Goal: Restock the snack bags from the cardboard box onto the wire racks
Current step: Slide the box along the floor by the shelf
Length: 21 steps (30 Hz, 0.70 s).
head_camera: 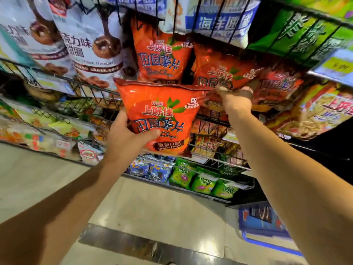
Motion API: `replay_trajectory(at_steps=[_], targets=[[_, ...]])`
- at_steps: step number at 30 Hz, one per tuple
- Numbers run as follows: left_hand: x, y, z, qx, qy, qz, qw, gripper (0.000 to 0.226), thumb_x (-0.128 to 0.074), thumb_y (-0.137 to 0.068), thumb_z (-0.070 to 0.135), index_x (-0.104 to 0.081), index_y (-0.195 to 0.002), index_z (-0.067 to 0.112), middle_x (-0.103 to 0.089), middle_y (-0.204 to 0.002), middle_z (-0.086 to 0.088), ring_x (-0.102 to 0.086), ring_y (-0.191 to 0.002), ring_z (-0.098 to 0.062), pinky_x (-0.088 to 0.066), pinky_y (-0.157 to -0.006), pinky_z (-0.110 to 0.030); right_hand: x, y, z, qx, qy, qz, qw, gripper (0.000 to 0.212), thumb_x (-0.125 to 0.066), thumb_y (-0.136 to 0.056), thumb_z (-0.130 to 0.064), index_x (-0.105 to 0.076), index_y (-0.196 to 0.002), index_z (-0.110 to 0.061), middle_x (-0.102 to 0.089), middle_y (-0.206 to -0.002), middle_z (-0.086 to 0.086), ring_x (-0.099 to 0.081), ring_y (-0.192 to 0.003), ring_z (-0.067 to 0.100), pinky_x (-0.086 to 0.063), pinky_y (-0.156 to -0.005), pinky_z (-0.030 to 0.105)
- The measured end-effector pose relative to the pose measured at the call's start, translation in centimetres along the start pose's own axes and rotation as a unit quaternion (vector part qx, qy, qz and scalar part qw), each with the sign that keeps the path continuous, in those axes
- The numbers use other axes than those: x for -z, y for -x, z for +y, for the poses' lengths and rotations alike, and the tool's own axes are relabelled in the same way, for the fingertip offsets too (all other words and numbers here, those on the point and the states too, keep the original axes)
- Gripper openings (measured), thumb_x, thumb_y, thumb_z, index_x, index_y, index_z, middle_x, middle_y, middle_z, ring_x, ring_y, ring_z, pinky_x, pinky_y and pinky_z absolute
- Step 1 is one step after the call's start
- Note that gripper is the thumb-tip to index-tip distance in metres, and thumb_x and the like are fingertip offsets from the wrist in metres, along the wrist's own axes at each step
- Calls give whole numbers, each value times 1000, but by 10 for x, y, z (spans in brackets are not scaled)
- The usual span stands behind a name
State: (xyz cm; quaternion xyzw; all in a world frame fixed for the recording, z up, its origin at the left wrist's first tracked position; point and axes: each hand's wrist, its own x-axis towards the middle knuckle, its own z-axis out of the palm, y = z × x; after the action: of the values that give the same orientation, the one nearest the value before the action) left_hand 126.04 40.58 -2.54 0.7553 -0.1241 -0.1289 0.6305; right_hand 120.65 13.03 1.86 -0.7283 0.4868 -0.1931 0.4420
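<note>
- Left hand (127,136) gripping an orange chip bag (160,119) by its lower left side, thumb curled across the front, the other fingers hidden behind the bag.
- Bag held upright in the air in front of the wire rack (89,88), printed "Tomato Flavor" near the bottom, its sealed top edge level with the lower part of the shelved bags behind.
- Right hand (236,97) reaching up to the rack beside the held bag's top right corner, fingers curled against a shelved orange bag (219,73); fingertips blurred and dark, so cannot tell whether pinching that bag or only touching it.
- Two more orange bags of the same print on that rack: one upright to the left (162,52), one tilted to the right (277,87), partly behind black wires.
- Donut-print white bags (91,44) at upper left, cut off by the top edge; blue-and-white bag (219,22) and green bags (305,35) overhead, also cropped.
- Lower racks crowded and blurred; small green packs (202,182) and blue packs (152,169) on the bottom shelf.
- Blue crate (267,224) on the floor at lower right, partly hidden by the right forearm.
- Open tiled floor (143,207) between the two forearms; dark strip crossing it near the bottom edge.
- Cardboard box not in view.
</note>
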Motion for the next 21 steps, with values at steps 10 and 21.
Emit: replay_trajectory(at_steps=[10, 21], targets=[[-3, 3, 8, 7, -4, 17, 1000, 66, -90, -57, 30, -58, -114, 37, -73, -98, 20, -70, -95, -6, -56, -91, -46, 0, 15, -5, 162, 259, 212, 928, 68, -59, -94, -45, -28, -145, -13, -48, -140, 22, -49, -129, 39, -43, -105, 51], [1, -3, 16, 1, -32, 1, 999, 62, -92, -66, 20, -59, -117, 29, -72, -95, 19, -66, -84, 9, -52, -78, -25, 1, -9, -5, 277, 540, 48, 794, 113, -67, -84, -57, 25, -149, -49, 11, -169, -2, 3, -155, 31, 2, -123, 54]])
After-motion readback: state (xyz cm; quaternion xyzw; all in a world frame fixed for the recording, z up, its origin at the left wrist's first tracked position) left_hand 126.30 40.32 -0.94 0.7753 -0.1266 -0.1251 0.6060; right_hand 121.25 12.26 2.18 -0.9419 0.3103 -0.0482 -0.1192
